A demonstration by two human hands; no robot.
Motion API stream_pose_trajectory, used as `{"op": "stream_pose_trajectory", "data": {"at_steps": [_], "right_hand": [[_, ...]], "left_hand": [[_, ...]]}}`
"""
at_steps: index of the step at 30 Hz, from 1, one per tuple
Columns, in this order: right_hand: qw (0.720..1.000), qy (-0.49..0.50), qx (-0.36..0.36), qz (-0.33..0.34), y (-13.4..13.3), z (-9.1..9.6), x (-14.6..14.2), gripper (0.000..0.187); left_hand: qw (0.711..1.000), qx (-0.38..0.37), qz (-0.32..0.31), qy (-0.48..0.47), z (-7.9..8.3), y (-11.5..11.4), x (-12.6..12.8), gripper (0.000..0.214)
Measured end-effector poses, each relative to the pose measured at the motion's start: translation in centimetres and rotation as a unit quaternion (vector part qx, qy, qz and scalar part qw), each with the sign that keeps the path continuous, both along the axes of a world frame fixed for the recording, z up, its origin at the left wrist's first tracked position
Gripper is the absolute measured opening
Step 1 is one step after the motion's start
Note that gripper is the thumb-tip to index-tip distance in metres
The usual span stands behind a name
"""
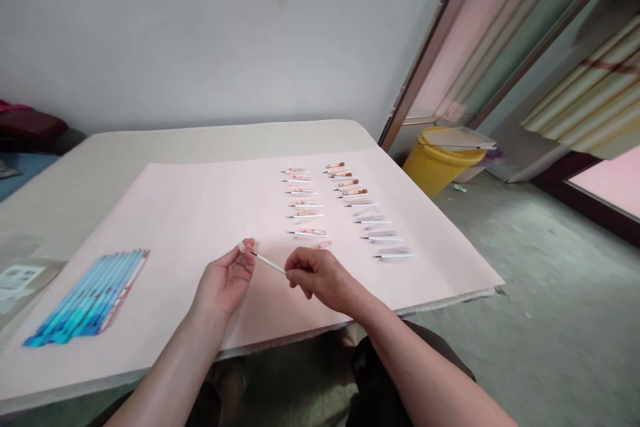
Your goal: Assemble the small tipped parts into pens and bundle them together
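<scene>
In front of me, my right hand (pixel 316 275) pinches the rear end of a thin white pen refill (pixel 270 263). Its dark tip points left at my left hand (pixel 227 278), whose thumb and index finger are closed together beside it. Something small and whitish shows at those fingertips, too small to name. Beyond my hands lie two columns of pen parts (pixel 306 233), each set with a white refill alongside. Brown-topped pieces (pixel 356 193) stand out in the far part of the right column.
Several blue pens (pixel 90 297) lie side by side at the left of the pink sheet (pixel 200 207) covering the table. A clear plastic package (pixel 23 280) rests at the left edge. On the floor at right stands a yellow bin (pixel 440 160).
</scene>
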State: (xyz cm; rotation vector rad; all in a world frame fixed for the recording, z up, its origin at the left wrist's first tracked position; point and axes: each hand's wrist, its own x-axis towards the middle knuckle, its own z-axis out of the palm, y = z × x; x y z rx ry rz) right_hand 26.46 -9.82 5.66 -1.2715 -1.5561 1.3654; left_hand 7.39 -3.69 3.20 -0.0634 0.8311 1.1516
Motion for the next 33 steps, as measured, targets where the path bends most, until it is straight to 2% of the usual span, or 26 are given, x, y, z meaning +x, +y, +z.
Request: {"op": "stream_pose_trajectory", "data": {"at_steps": [7,13,18,23,33], "right_hand": [[1.000,-0.020,0.003,0.000,0.0,-0.3,0.0,0.008],[0.999,-0.052,0.007,-0.010,0.1,-0.7,0.0,0.008],[0.999,-0.044,0.002,-0.016,0.3,-1.1,-0.2,0.008],[0.999,-0.028,-0.005,-0.040,0.6,-1.6,-0.4,0.007],[0.998,0.006,-0.004,-0.064,0.8,-2.3,-1.6,0.006]], "left_hand": [[0.999,0.015,-0.001,0.039,-0.3,-0.1,0.2,0.017],[0.985,0.094,0.005,0.145,-0.6,-0.7,0.5,0.015],[0.968,0.150,-0.010,0.200,-0.1,-1.6,1.2,0.023],[0.958,0.177,-0.043,0.220,0.4,-2.3,1.8,0.029],[0.943,0.210,-0.092,0.240,0.4,-3.9,2.8,0.027]]}}
